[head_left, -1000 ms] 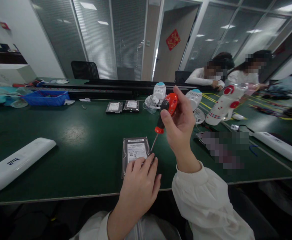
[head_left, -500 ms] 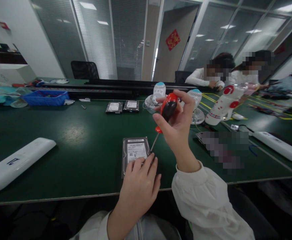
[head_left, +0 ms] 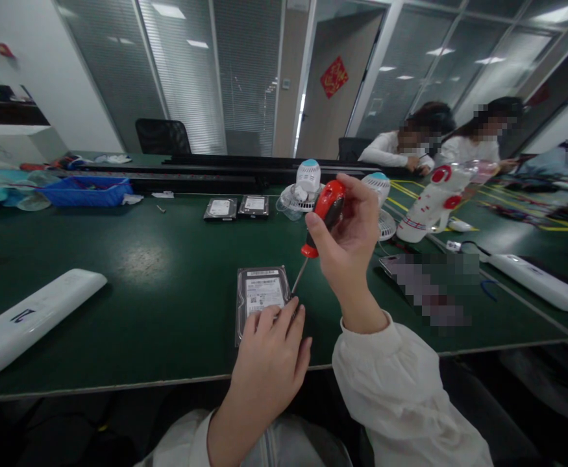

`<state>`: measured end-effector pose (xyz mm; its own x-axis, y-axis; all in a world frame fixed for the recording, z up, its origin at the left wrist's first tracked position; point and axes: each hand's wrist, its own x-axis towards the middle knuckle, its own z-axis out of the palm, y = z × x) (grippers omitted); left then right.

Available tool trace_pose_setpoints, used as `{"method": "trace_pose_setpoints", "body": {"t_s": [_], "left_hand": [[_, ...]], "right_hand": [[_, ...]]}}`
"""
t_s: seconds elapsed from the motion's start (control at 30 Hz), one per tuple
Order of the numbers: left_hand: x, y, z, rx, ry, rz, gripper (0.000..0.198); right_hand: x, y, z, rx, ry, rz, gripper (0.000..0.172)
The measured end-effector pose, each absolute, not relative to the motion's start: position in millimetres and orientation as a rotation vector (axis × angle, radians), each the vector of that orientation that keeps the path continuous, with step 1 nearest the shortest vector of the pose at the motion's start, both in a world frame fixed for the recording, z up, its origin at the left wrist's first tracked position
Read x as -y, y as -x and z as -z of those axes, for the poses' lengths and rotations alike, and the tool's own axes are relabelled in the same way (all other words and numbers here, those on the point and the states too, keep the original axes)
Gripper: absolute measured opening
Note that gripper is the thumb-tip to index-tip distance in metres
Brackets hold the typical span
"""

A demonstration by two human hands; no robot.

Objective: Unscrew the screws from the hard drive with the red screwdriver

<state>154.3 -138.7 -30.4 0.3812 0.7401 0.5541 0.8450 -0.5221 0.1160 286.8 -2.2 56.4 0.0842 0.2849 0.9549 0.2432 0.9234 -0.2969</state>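
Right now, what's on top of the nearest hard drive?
White labels, with the left hand over the near part of the hard drive; whatever that covers can't be seen.

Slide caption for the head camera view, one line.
Left hand resting on a hard drive, right hand holding a screwdriver at its edge.

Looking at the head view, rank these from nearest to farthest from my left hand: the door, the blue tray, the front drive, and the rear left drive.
1. Front drive: directly under your left hand.
2. Rear left drive: farther back on the table.
3. Blue tray: off to the left.
4. Door: beyond the table.
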Motion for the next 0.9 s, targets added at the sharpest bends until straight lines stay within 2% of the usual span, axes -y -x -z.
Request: {"method": "trace_pose_setpoints", "body": {"t_s": [0.23,0.47,0.77,0.9], "left_hand": [[138.6,-153.9,29.0,1.433,2.461,0.834,0.040],[138.3,-154.6,28.0,1.437,2.470,0.820,0.040],[140.0,-154.0,28.0,1.446,2.463,0.810,0.040],[138.9,-154.7,28.1,1.442,2.459,0.814,0.040]], "right_hand": [[4.2,-288.3,-55.0,1.616,0.431,-0.224,0.045],[3.1,-286.3,-57.0,1.507,0.497,-0.077,0.050],[4.5,-287.3,-54.9,1.565,0.470,-0.229,0.046],[2.6,-286.2,-54.4,1.535,0.493,-0.149,0.052]]}}
